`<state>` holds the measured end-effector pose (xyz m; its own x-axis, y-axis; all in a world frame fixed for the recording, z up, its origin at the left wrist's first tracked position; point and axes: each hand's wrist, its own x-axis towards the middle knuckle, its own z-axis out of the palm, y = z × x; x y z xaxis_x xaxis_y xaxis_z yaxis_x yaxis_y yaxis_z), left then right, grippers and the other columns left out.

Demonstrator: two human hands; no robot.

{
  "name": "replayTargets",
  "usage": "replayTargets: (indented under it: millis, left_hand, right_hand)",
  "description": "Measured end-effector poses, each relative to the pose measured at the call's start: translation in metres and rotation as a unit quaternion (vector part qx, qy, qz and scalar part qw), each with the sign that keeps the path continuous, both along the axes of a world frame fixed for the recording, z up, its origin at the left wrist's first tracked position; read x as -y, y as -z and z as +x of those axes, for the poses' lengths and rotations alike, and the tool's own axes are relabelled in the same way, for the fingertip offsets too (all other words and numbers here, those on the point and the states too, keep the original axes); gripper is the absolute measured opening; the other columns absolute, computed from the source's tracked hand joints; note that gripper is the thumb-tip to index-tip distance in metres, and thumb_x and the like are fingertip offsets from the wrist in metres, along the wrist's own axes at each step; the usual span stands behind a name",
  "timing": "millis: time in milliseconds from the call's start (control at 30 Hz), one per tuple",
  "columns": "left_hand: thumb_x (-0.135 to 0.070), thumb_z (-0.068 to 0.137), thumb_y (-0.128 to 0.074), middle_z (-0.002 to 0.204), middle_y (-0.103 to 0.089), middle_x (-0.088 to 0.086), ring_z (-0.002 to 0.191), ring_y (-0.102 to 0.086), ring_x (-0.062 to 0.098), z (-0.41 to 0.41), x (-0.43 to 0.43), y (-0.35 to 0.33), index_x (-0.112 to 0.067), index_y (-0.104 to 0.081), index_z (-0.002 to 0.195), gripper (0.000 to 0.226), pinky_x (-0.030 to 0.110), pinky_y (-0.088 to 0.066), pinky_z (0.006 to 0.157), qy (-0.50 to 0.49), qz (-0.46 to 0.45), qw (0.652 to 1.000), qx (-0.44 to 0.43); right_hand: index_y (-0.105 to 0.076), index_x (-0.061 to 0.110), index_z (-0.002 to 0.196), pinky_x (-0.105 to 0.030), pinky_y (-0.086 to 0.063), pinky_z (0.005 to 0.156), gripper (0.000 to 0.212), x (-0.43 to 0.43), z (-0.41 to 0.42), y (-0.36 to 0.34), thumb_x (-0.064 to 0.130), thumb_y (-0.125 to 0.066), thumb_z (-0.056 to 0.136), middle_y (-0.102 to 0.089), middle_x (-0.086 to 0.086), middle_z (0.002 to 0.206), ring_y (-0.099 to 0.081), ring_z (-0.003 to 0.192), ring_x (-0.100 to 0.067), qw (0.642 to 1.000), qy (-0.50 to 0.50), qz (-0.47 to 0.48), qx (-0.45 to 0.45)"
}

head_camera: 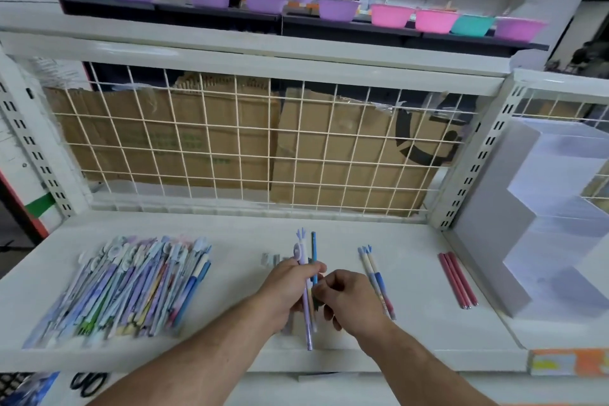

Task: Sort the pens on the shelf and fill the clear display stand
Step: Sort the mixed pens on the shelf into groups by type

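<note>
On the shelf (230, 241), a pen pile (131, 287) lies at left, the left hand (290, 290) grips a pen bundle (308, 330) at centre, the right hand (349, 293), fingers curled, pinches that bundle, two blue pens (375, 277) and three red pens (456, 280) lie farther right, and the clear stand (557, 224) sits at far right.

The left grip (290, 290) is covering the middle of the lilac pen (309, 336) and the lower part of the blue pen (314, 249). The right grip (351, 298) is curling its fingertips out of sight beside them, so what it is holding is not showing. The pen pile (131, 287) is blurring into streaks. Small grey bits (270, 259) are showing too faintly to name. The right edge is cutting off the clear stand (560, 208), and the shelf (237, 241) is hiding part of the scissors (87, 384).
</note>
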<state>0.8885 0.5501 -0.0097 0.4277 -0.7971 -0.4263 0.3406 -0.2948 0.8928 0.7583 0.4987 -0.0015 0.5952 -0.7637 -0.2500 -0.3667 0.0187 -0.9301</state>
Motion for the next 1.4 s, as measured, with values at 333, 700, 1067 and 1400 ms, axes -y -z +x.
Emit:
replayTargets:
  millis: [333, 700, 1067, 1400]
  left_hand:
    - [-0.019, 0.090, -0.059, 0.056, -0.056, -0.002, 0.050, -0.049, 0.015, -0.059, 0.059, 0.009, -0.009, -0.065, 0.092, 0.012, 0.023, -0.045, 0.050, 0.013, 0.036, 0.999, 0.030]
    - [-0.019, 0.093, -0.057, 0.055, -0.052, -0.001, 0.042, -0.048, 0.020, -0.107, 0.111, 0.012, -0.004, -0.062, 0.094, 0.016, 0.025, -0.045, 0.045, 0.053, 0.040, 0.998, 0.022]
    - [-0.022, 0.076, -0.063, 0.059, -0.053, 0.006, 0.039, -0.050, 0.028, -0.115, 0.121, 0.010, -0.001, -0.063, 0.091, 0.026, 0.030, -0.037, 0.048, 0.045, 0.039, 0.998, -0.007]
    - [-0.018, 0.092, -0.061, 0.065, -0.059, 0.007, 0.052, -0.057, 0.022, -0.101, 0.100, 0.006, -0.005, -0.068, 0.101, 0.018, 0.024, -0.041, 0.044, 0.027, 0.004, 0.999, 0.025]
  right_hand:
    - [-0.069, 0.011, 0.071, -0.021, -0.046, 0.047, 0.013, 0.076, -0.091, 0.015, 0.013, -0.065, 0.083, -0.069, 0.001, 0.061, -0.061, 0.051, -0.010, 0.966, 0.141, -0.148, -0.161]
    - [-0.066, 0.015, 0.093, -0.027, -0.047, 0.061, 0.014, 0.150, -0.150, 0.023, 0.018, -0.053, 0.088, -0.067, -0.004, 0.089, -0.062, 0.076, -0.024, 0.881, 0.101, -0.266, -0.379]
    - [-0.058, 0.019, 0.096, -0.026, -0.037, 0.055, 0.010, 0.162, -0.150, 0.030, 0.020, -0.049, 0.091, -0.059, 0.003, 0.081, -0.053, 0.068, -0.019, 0.861, 0.081, -0.326, -0.382]
    - [-0.068, 0.003, 0.082, -0.017, -0.041, 0.043, 0.015, 0.112, -0.104, 0.005, 0.014, -0.066, 0.091, -0.073, -0.007, 0.070, -0.060, 0.050, -0.010, 0.999, -0.026, -0.033, -0.031]
